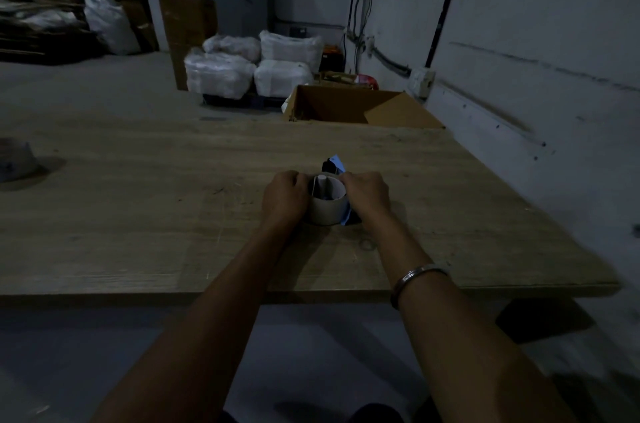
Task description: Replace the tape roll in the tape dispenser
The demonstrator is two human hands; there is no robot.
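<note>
A brownish tape roll stands at the middle of the wooden table, its hollow core facing up. It sits against a blue and black tape dispenser, whose blue parts show behind the roll and at its lower right. My left hand is closed on the roll's left side. My right hand is closed on the roll's right side and on the dispenser there. Most of the dispenser's body is hidden by the roll and my right hand.
Another tape roll lies at the table's far left edge. Beyond the table's far edge stands an open cardboard box, with several white sacks behind it. A wall runs along the right side.
</note>
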